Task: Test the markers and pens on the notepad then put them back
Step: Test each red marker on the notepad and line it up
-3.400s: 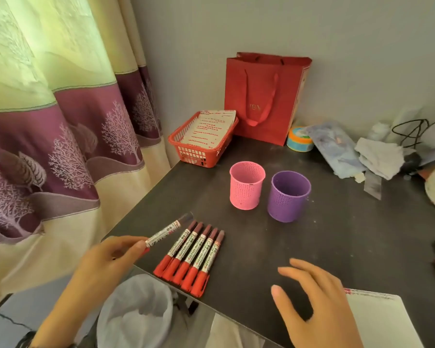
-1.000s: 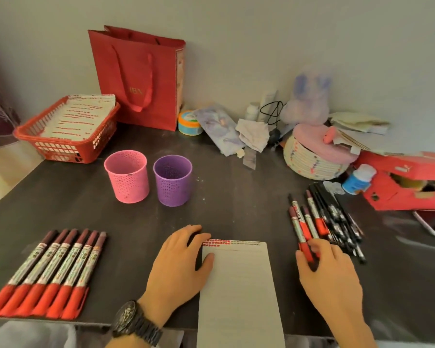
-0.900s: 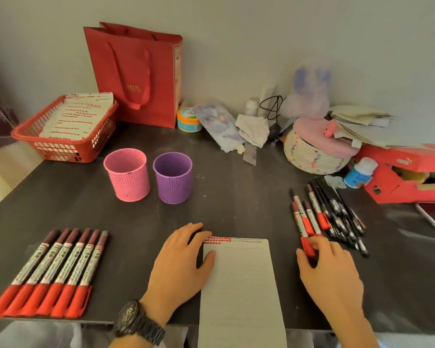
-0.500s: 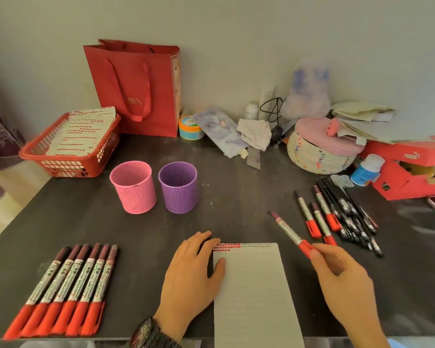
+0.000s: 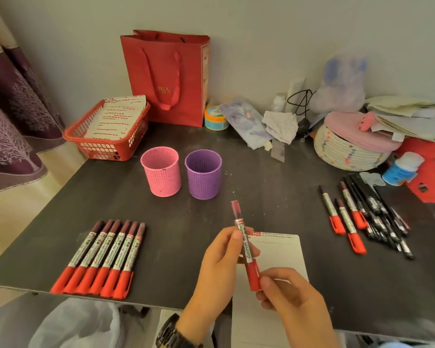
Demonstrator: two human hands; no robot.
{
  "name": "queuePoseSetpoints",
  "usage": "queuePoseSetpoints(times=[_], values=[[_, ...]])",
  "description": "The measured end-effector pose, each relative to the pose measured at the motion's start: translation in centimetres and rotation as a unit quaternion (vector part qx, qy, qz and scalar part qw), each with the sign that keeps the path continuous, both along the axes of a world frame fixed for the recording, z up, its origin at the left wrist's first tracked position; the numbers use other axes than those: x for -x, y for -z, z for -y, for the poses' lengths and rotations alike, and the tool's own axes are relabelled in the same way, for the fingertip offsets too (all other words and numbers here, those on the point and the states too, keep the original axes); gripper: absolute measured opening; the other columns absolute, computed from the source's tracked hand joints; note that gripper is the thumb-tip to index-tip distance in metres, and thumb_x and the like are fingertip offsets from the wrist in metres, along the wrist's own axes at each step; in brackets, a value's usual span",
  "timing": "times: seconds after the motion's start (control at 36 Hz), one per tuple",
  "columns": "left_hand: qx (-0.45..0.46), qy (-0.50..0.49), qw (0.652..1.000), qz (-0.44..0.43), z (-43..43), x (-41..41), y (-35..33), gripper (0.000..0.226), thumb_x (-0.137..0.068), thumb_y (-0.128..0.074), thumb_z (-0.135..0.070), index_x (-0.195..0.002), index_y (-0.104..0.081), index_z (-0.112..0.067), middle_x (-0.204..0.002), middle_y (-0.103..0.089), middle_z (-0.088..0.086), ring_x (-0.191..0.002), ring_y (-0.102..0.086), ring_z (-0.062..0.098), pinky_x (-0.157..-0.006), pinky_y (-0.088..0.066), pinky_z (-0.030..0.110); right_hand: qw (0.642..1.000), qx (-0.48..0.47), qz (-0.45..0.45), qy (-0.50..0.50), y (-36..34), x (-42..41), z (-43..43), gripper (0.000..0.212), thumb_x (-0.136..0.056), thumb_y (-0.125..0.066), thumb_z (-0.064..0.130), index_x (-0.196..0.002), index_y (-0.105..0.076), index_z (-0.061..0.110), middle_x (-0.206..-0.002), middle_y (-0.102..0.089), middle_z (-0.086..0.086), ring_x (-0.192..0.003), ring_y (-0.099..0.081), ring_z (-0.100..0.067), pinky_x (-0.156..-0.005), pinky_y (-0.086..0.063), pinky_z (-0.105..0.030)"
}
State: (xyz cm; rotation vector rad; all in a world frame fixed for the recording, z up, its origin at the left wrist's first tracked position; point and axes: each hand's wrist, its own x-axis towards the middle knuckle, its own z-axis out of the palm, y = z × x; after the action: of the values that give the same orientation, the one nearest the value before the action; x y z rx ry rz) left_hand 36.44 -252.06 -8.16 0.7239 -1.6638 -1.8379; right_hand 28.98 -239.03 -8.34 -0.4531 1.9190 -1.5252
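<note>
Grey wall and a dark surface frame the work. The left hand curls its grip round the middle of a marker, and the right hand pinches its red clipped end, nearest the person. Its long axis points away from the body, dark end far, just above the notepad, so uncapping probably means pulling the hands apart along that line.

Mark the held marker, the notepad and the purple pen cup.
held marker (image 5: 246, 247): head view, on its labelled barrel.
notepad (image 5: 279, 254): head view, bare page near its top.
purple pen cup (image 5: 203, 182): head view, front of its wall.
</note>
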Motion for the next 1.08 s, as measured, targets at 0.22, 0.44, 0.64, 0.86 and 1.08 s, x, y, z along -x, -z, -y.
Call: queuePoseSetpoints(times=[0.22, 0.44, 0.64, 0.86, 1.08], values=[[-0.157, 0.081, 0.984, 0.021, 1.1, -0.7, -1.0, 0.028, -0.100, -0.050, -0.040, -0.110, -0.068, -0.021, -0.080, -0.049, 0.000, -0.047, -0.029, 0.010, -0.043, -0.022, 0.022, 0.999, 0.027, -0.014, 0.036, -0.4, 0.8, -0.8, 0.026, -0.081, -0.071, 0.027, -0.105, -0.068, 0.016, -0.090, -0.078, 0.001, -0.081, -0.073, -0.015, -0.064, -0.059, -0.027], [0.095, 0.161, 0.969, 0.160, -0.6, -0.6, -0.4, 0.042, -0.094, -0.041, -0.068, -0.090, -0.070, -0.039, -0.066, -0.066, -0.005, -0.051, -0.043, 0.008, -0.051, -0.038, 0.019, 0.998, 0.053, -0.015, -0.008, -1.7, 1.7, 0.3, 0.043, -0.086, -0.050, 0.050, -0.120, -0.066, 0.029, -0.113, -0.073, 0.015, -0.107, -0.068, -0.003, -0.091, -0.057, -0.028], [0.222, 0.018, 0.942, 0.250, -0.7, -0.5, 0.3, 0.055, -0.100, -0.029, -0.060, -0.065, -0.064, -0.035, -0.052, -0.056, -0.009, -0.048, -0.049, 0.009, -0.052, -0.036, 0.028, 0.977, 0.175, 0.055, 0.108, -1.5, -0.1, 1.4, 0.041, -0.092, -0.052, 0.044, -0.119, -0.065, 0.017, -0.109, -0.076, -0.004, -0.107, -0.071, -0.020, -0.093, -0.055, -0.039], [0.323, -0.079, 0.884, 0.328, -1.6, -0.1, 0.5, 0.072, -0.091, -0.017, -0.062, -0.056, -0.062, -0.017, -0.050, -0.058, -0.004, -0.050, -0.056, 0.014, -0.055, -0.049, 0.033, 0.870, 0.351, 0.275, 0.211, -1.7, -1.9, 2.9, 0.032, -0.087, -0.059, 0.039, -0.105, -0.066, 0.014, -0.083, -0.070, -0.011, -0.079, -0.071, -0.025, -0.071, -0.060, -0.033], [0.471, -0.133, 0.826, 0.278, -3.6, 0.1, 0.9, 0.059, -0.094, -0.038, -0.043, -0.042, -0.033, -0.018, -0.034, -0.035, -0.005, -0.031, -0.030, 0.015, -0.036, -0.022, 0.021, 0.777, 0.334, 0.454, 0.281, -1.6, -0.2, 3.1, 0.052, -0.096, -0.057, 0.034, -0.051, -0.037, 0.020, -0.052, -0.030, 0.004, -0.045, -0.030, -0.012, -0.059, -0.039, -0.029]])
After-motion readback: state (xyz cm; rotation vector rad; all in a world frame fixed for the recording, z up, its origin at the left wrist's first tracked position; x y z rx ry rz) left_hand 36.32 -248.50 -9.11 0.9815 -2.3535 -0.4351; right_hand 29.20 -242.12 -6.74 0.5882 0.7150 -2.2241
